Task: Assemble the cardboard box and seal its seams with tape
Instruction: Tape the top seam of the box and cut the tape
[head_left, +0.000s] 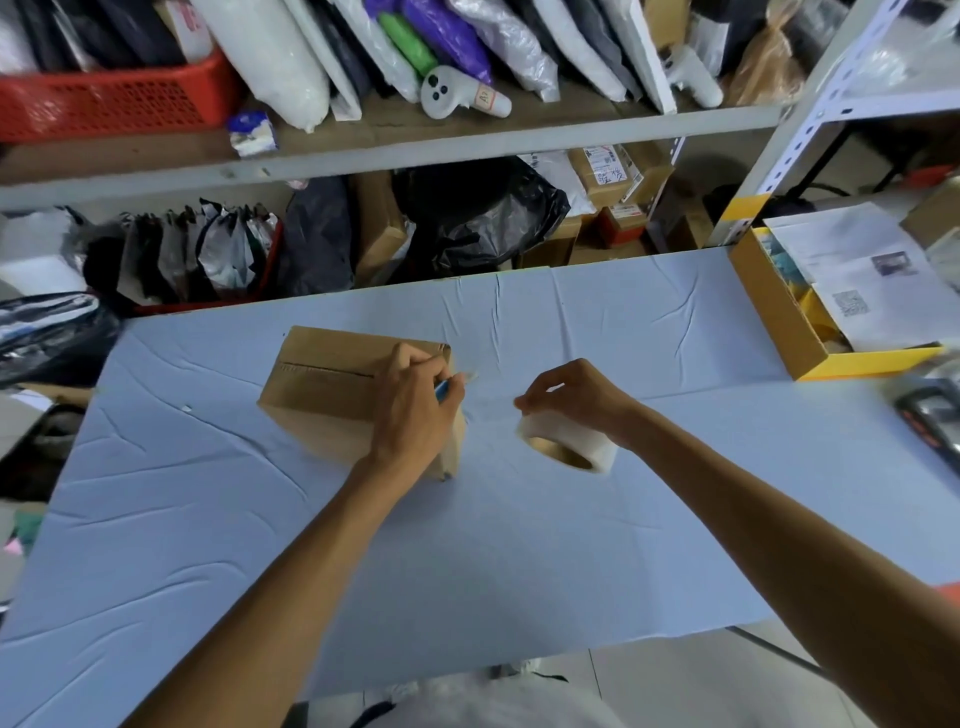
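Cardboard box (327, 387) sits on the blue-clothed surface (519, 545), left of centre. Its flaps are closed and the top seam runs along its length, facing up.

Left arm reaches in from bottom left, forearm extended. The left hand (415, 415) is palm-down over the right end of the box, with the wrist above the near right corner. Its fingers are curled round a thin blue-handled tool (444, 388), and the pale tip points right, just past the box edge. Knife or pen, cannot tell.

Right arm comes in from the bottom right, bent at the wrist. The right hand (576, 397) is arched over a clear tape roll (569, 441) and grasps it from above. Thumb and forefinger pinch together at the roll's left side. The roll is tilted, with its brown core opening towards the camera, and it is just right of the box, not touching it. Whether it rests on the cloth cannot be told.

An open yellow carton (779, 322) with papers sits at the far right edge of the surface. Behind is a shelf (467, 145) with a red basket (104, 98) and bagged goods.
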